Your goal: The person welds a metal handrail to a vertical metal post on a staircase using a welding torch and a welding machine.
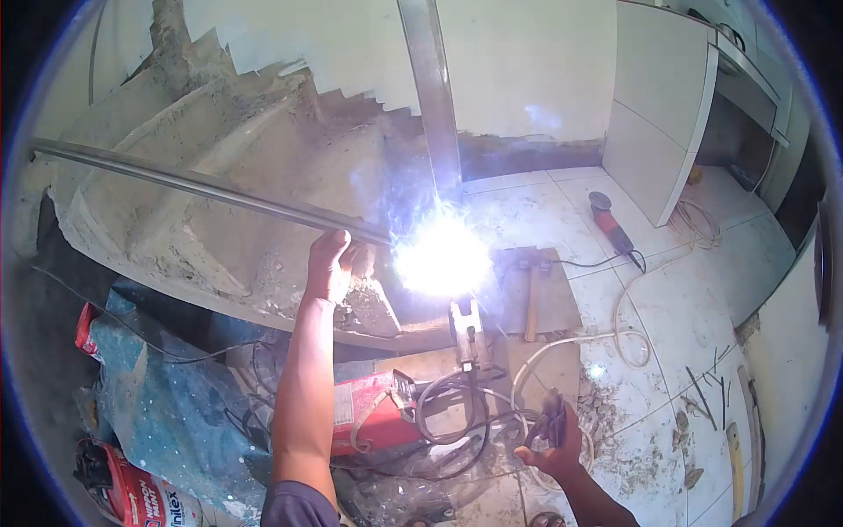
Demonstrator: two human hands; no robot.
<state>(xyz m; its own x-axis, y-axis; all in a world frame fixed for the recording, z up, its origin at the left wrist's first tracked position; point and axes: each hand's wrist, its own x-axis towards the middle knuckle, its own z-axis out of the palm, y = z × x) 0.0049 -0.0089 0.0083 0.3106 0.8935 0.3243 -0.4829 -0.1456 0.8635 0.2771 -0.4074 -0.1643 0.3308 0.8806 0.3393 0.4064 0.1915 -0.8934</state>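
Observation:
A blinding welding arc with smoke hides the joint between a long metal bar (211, 195) and an upright metal post (430, 97). My left hand (329, 268) is closed on the bar just left of the glare, thumb on top. Low at the right, my right hand (562, 448) is wrapped round a dark welding electrode holder (553, 419); the glare hides the electrode's tip. A metal ground clamp (467, 332) stands below the arc, its cable hanging down. Under my left forearm lies a red welding machine (378, 408) with coiled black cables.
Rough concrete steps (202, 176) rise at the left. A hammer (532, 303) lies on a board, with an angle grinder (610, 230) on the tiles behind. Cords, debris and loose rods (702, 400) lie at the right. A blue sheet (167, 386) and paint bucket (132, 487) sit lower left.

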